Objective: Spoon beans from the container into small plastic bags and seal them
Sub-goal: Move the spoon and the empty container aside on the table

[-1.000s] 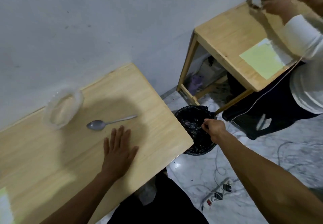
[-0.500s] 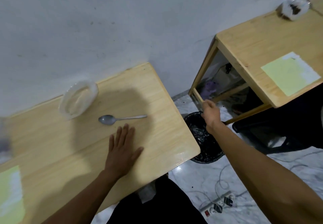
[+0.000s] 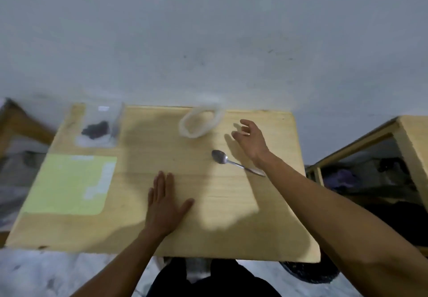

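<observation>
A clear plastic container (image 3: 200,122) stands near the back edge of the wooden table (image 3: 227,234); it looks blurred and I see no beans in it. A metal spoon (image 3: 234,162) lies to its right front, bowl toward the container. A clear plastic bag with dark beans (image 3: 98,128) lies at the back left. My left hand (image 3: 165,206) rests flat on the table, fingers straight. Above the table, just right of the container and over the spoon's handle, my right hand (image 3: 250,139) hovers with fingers loosely spread, holding nothing.
A pale green sheet (image 3: 69,184) lies on the table's left side. A second wooden table (image 3: 412,139) stands to the right, with dark clutter beneath. A black bin (image 3: 308,272) peeks out under the table's front right corner. A grey wall runs behind.
My right hand has come up from the bin beside the table and now hovers over the table near the container. My view has swung left onto the table. The left hand stayed flat.
</observation>
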Action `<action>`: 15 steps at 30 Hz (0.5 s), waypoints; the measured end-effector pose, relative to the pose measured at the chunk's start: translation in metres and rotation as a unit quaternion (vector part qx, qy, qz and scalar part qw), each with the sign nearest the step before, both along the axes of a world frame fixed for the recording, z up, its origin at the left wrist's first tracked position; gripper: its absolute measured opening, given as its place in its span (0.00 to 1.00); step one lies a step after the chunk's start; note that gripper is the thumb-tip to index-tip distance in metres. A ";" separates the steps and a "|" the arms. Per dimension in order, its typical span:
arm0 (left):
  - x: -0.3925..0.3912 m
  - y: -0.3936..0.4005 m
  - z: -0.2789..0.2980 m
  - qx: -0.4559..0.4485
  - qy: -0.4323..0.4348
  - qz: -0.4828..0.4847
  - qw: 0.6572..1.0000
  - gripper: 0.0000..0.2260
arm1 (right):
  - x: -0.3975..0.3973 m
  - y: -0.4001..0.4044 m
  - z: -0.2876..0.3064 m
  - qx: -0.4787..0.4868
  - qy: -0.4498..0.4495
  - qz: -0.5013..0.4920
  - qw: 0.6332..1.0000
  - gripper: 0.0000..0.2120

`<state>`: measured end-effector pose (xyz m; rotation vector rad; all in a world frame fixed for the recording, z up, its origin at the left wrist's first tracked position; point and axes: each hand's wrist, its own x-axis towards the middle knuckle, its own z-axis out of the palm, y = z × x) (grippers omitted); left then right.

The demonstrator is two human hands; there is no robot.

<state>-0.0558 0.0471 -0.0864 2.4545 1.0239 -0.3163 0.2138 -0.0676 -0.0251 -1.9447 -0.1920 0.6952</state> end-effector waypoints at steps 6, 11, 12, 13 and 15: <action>-0.008 0.016 0.008 -0.021 0.030 -0.036 0.999 0.52 | 0.031 0.070 -0.013 -0.009 0.045 0.028 0.999 0.37; -0.003 0.015 0.014 -0.016 0.044 -0.042 0.998 0.45 | 0.047 0.090 -0.028 -0.048 0.018 0.021 0.998 0.33; -0.003 0.015 0.015 -0.015 0.049 -0.045 0.998 0.45 | 0.047 0.091 -0.027 -0.060 0.010 0.024 0.998 0.30; -0.003 0.015 0.015 -0.017 0.054 -0.049 0.997 0.45 | 0.045 0.090 -0.026 -0.070 0.007 0.022 0.997 0.26; -0.004 0.015 0.015 -0.020 0.060 -0.055 0.996 0.45 | 0.040 0.086 -0.025 -0.064 0.016 0.006 0.998 0.20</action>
